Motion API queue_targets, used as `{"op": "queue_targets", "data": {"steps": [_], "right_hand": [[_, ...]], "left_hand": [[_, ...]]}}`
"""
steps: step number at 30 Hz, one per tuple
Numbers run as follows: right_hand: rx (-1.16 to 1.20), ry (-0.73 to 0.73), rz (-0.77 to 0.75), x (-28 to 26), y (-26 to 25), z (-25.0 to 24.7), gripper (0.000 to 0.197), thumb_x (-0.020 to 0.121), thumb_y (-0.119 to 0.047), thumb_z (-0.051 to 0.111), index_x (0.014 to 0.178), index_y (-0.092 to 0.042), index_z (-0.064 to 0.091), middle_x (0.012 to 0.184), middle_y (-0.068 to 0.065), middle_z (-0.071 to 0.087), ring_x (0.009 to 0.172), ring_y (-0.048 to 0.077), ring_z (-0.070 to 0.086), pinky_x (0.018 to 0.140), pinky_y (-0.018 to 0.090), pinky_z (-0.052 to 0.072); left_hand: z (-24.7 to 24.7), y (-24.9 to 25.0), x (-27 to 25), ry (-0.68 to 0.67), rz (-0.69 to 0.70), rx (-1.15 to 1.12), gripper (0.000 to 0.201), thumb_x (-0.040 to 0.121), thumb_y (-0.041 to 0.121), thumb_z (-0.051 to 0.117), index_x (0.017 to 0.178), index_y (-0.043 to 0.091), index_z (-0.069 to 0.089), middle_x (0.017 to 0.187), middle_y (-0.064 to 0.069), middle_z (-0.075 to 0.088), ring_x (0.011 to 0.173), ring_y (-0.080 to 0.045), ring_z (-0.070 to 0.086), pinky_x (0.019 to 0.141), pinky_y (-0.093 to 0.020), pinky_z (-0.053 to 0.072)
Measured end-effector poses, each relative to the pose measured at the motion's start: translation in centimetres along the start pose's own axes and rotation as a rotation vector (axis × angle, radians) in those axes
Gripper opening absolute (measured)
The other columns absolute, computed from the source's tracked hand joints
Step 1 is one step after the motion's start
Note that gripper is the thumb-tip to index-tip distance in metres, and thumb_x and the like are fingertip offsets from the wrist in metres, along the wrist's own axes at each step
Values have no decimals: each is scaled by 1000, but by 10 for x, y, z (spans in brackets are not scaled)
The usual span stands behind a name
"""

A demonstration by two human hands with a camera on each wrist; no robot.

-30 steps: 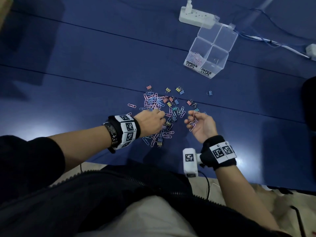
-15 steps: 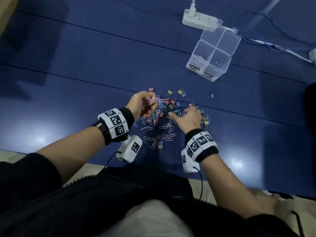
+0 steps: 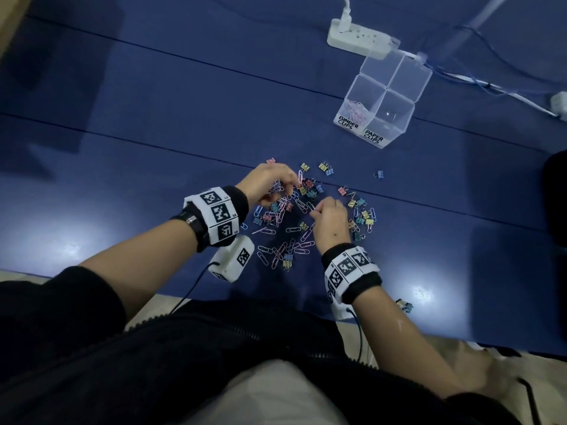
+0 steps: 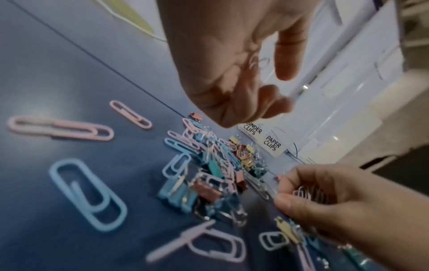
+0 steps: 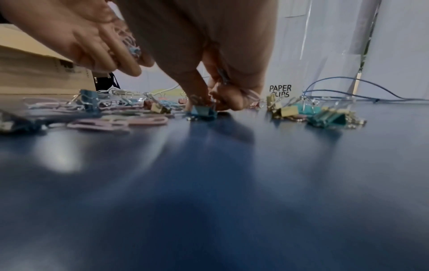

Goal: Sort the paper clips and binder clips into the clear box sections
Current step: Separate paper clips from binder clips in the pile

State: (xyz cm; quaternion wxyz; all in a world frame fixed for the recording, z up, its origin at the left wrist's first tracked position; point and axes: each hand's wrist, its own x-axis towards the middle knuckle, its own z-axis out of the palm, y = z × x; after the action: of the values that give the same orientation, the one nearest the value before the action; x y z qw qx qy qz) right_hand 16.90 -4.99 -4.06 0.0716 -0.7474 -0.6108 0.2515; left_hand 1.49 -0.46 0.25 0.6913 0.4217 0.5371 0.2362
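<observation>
A mixed pile of pastel paper clips and small binder clips (image 3: 294,210) lies on the blue table (image 3: 153,118). My left hand (image 3: 290,183) hovers over the pile's far left, fingers curled round a few paper clips (image 4: 254,62) in its palm. My right hand (image 3: 316,211), palm down at the pile's near right, keeps several paper clips (image 4: 308,194) in its curled fingers. Its fingertips (image 5: 199,99) touch down by a blue binder clip (image 5: 202,111). The clear box (image 3: 408,118) stands at the far right; paper clips (image 3: 356,108) lie in its section labelled BINDER CLIPS.
A white power strip (image 3: 359,38) and cables (image 3: 491,84) lie behind the box. One binder clip (image 3: 405,306) sits alone near the table's front edge, right of my right forearm. A cardboard box (image 5: 34,73) stands at the far left.
Both hands moved forward into the pile. My right hand turned from palm up to palm down. My left hand went to the pile's far left side.
</observation>
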Motion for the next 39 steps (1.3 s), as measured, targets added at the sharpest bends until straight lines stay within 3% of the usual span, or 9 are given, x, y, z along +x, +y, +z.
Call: {"op": "queue_targets", "data": {"steps": [4, 7, 10, 12, 15, 26, 31, 35, 39], "right_hand": [[74, 22, 11, 0, 1, -1, 19, 88, -1, 52, 107, 2, 50, 112, 20, 57, 106, 30, 50, 85, 29, 37], [26, 12, 2, -2, 3, -3, 16, 89, -2, 50, 105, 2, 52, 113, 19, 56, 108, 29, 50, 87, 29, 38], [-39, -22, -10, -3, 3, -4, 12, 89, -1, 48, 100, 0, 54, 112, 18, 53, 108, 29, 48, 84, 32, 41], [-98, -53, -44, -3, 2, -5, 16, 87, 2, 48, 101, 0, 54, 114, 19, 51, 111, 30, 44, 88, 35, 42], [-180, -88, -93, -2, 2, -6, 23, 85, 4, 46, 107, 1, 51, 117, 20, 49, 114, 33, 41, 92, 38, 40], [26, -91, -77, 3, 16, -9, 18, 85, 5, 42, 80, -10, 48, 98, 15, 49, 102, 29, 42, 86, 28, 32], [324, -16, 40, 0, 26, -23, 12, 90, -2, 45, 82, -6, 53, 85, 6, 50, 81, 18, 45, 65, 19, 28], [697, -33, 91, 6, 32, -42, 28, 92, -3, 45, 68, -18, 47, 67, -2, 48, 55, 6, 43, 54, 19, 32], [1162, -135, 169, 24, 24, -76, 25, 96, -2, 37, 80, -15, 52, 67, 0, 39, 46, -1, 41, 42, 14, 27]], "left_hand": [[1, -2, 8, 78, 8, 400, 41, 90, 20, 53, 54, 18, 32, 55, 2, 32, 49, -13, 31, 44, -21, 26], [0, -5, 11, 173, 27, 776, 35, 86, 24, 56, 57, 19, 37, 60, 4, 42, 67, -20, 45, 60, -25, 34], [7, -2, 9, 248, 19, 1078, 24, 83, 43, 58, 86, 19, 54, 83, 1, 55, 87, -24, 57, 71, -28, 39], [15, -3, 12, 253, 26, 1224, 53, 78, 56, 59, 109, 14, 52, 99, -5, 61, 98, -27, 61, 75, -32, 44], [27, -7, 17, 278, 41, 1302, 74, 71, 63, 63, 118, 9, 45, 115, -10, 60, 105, -29, 61, 81, -37, 47], [38, -10, 22, 112, 88, 1388, 46, 94, 38, 47, 123, 2, 47, 127, -13, 55, 118, -30, 54, 90, -40, 45], [40, -8, 22, 20, 109, 1533, 32, 97, 17, 34, 121, 1, 48, 126, -15, 55, 115, -30, 55, 88, -39, 46], [32, -3, 16, 22, 83, 1321, 30, 94, 31, 36, 103, 8, 54, 101, -9, 59, 98, -28, 57, 80, -34, 43], [17, 1, 14, 56, 29, 410, 32, 85, 4, 42, 55, 13, 40, 51, 3, 45, 50, -13, 45, 48, -19, 32]]}}
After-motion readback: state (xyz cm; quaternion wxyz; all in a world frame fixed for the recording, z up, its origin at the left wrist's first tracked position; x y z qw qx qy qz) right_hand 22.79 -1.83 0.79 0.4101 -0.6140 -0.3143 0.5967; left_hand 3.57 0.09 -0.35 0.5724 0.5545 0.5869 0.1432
